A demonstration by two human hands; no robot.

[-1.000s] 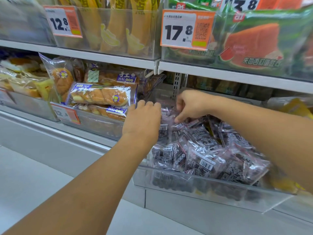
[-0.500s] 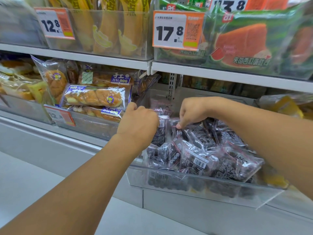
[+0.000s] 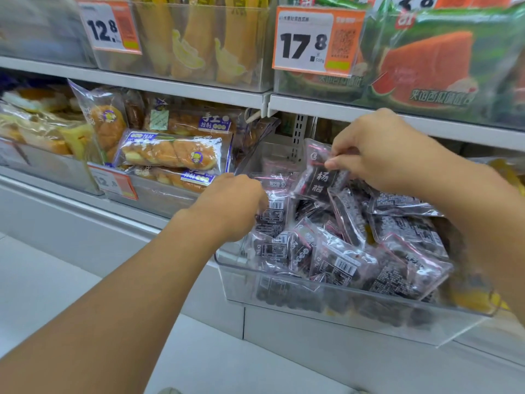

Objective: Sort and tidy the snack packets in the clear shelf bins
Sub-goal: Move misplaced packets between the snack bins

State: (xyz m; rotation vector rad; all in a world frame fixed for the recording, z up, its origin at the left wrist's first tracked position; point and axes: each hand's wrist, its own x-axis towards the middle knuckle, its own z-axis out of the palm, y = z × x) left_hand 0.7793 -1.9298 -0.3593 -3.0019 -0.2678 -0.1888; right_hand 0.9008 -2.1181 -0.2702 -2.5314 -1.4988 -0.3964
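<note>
Nearest the aisle floor, at the front lip of the clear bin (image 3: 355,314), which juts out from the lower shelf, dark plum packets (image 3: 343,260) lie heaped at all angles, labels and barcodes facing every way. Just behind that, the left hand (image 3: 230,206) reaches in at the bin's left side, its fingers curled down onto a packet with a barcode (image 3: 272,214); whether it truly grips that packet or only steadies it I cannot tell, since the fingertips are hidden. Further back, the right hand (image 3: 377,155) pinches the top edge of one packet (image 3: 319,177) between thumb and fingers and holds it upright, printed face outward, above the rear of the pile. The step in hand looks like standing packets in a row at the back; the next move would call for setting this one down upright against the bin's rear wall without toppling its neighbours, then picking another from the heap. Compared with a moment earlier, the right hand has risen from the pile with a packet lifted clear, while the left has slid lower along the bin's side. Beyond, bread loaves (image 3: 170,155) fill the neighbouring bin, and orange price tags (image 3: 315,41) hang on the shelf above.
</note>
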